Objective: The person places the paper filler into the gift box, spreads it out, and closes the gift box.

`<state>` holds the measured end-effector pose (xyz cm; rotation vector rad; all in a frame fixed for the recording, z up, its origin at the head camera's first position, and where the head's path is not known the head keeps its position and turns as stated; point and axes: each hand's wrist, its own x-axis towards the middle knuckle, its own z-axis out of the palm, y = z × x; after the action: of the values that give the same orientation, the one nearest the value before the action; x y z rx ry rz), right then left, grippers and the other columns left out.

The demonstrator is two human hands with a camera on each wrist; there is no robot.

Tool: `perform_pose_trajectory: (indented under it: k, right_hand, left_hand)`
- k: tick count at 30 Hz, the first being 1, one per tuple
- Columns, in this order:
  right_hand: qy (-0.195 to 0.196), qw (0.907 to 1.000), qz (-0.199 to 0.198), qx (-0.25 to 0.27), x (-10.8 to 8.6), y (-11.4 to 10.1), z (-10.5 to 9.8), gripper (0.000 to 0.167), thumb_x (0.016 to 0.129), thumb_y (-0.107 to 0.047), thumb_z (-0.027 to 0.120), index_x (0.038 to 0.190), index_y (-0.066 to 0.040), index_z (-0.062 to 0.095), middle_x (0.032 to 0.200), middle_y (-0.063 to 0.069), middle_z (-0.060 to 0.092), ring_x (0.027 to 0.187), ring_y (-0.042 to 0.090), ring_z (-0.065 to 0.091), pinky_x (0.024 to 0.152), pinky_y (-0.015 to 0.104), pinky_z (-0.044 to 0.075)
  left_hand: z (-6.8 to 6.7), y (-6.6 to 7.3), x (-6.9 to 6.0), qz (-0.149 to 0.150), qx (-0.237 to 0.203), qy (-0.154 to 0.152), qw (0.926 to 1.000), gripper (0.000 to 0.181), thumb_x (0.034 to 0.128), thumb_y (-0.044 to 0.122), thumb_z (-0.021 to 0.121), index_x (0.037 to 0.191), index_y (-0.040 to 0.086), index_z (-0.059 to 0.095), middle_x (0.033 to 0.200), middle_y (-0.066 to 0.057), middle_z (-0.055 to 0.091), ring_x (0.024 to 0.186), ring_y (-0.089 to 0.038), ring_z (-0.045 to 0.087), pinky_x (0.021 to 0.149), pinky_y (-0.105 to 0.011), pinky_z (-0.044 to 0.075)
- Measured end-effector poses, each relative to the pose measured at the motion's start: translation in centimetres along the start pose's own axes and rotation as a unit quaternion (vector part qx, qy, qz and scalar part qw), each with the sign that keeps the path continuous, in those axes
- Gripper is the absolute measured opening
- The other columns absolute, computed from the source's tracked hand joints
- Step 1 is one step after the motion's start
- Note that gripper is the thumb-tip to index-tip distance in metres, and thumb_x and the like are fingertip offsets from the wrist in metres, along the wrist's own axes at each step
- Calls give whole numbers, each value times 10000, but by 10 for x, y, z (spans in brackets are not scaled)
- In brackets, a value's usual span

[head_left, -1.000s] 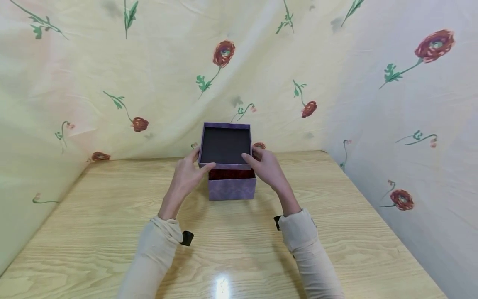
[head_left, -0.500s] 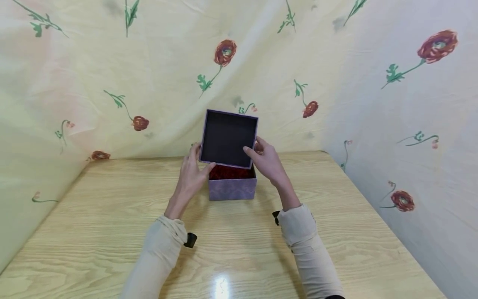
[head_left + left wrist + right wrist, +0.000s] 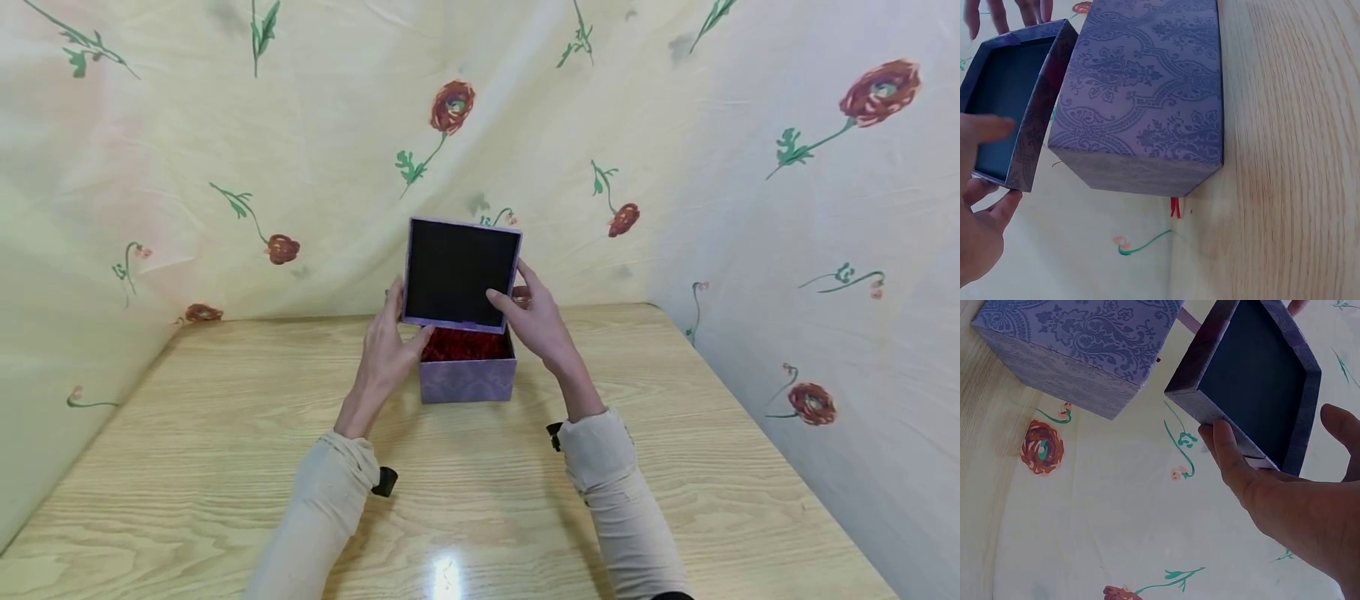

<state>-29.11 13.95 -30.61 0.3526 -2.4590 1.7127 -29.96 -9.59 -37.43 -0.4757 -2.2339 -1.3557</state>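
Note:
A square lid (image 3: 461, 273) with a black inside and purple rim is tilted up above the back of a purple patterned box (image 3: 467, 382). Red shredded-looking filling (image 3: 463, 344) shows inside the box. My left hand (image 3: 382, 348) holds the lid at its left side, the thumb by the lower left corner. On the other side my right hand (image 3: 538, 321) grips the lid's right edge, its thumb in front and fingers along the side. In the right wrist view fingers press the side wall of the lid (image 3: 1254, 381). The lid's outer face is hidden in the head view.
The box stands on a wood-grain table (image 3: 247, 400) near its back edge. A flowered cloth (image 3: 337, 167) hangs behind and along the sides. Thin red ribbon ends (image 3: 1175, 207) stick out beside the box in the left wrist view.
The lid has risen and tipped more upright, its inside turning toward me, and it slants slightly down to the right. More red filling shows. The box has stayed in place.

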Motion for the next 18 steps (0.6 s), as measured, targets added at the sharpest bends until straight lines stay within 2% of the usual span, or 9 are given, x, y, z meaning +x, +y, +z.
perform_pose_trajectory:
  k: [4, 8, 10, 14, 18]
  right_hand:
    - [6, 9999, 11, 123, -2, 1, -1, 795, 1018, -436, 648, 1647, -134, 267, 1405, 221, 521, 1272, 349, 564, 1028, 527, 479]
    - [-35, 9995, 11, 328, -2, 2, 0, 803, 1009, -503, 637, 1600, -85, 289, 1455, 227, 492, 1353, 334, 516, 1101, 524, 431]
    - [-42, 9991, -23, 432, -3, 3, 0, 787, 1007, -521, 631, 1565, -71, 304, 1448, 226, 505, 1357, 319, 515, 1118, 514, 413]
    - [-9, 9983, -140, 561, -4, 3, 1, 714, 1032, -535, 572, 1505, -53, 338, 1421, 233, 534, 1331, 357, 520, 1118, 546, 390]
    - [218, 9965, -296, 755, -4, 5, 3, 606, 1078, -495, 475, 1394, 12, 375, 1330, 261, 541, 1278, 447, 509, 1087, 554, 400]
  left_hand:
    - [0, 2, 1, -195, -458, -108, 9987, 765, 976, 242, 744, 1595, 58, 333, 1514, -165, 519, 1379, -305, 504, 1135, -475, 410]
    - [-2, 7, 0, -494, -766, -270, 9955, 772, 1019, 416, 657, 1583, 37, 292, 1596, -192, 398, 1484, -302, 372, 1189, -443, 339]
    - [-4, 9, 0, -562, -850, -266, 9944, 800, 1027, 483, 611, 1618, 81, 250, 1628, -187, 347, 1504, -302, 334, 1202, -442, 316]
    - [-6, 11, 0, -494, -964, -158, 9940, 777, 1047, 540, 522, 1652, 148, 233, 1621, -168, 371, 1511, -293, 315, 1206, -494, 294]
    - [-6, 12, 2, -421, -1110, -79, 9929, 685, 1065, 543, 454, 1547, 66, 351, 1548, -225, 460, 1477, -319, 379, 1178, -554, 315]
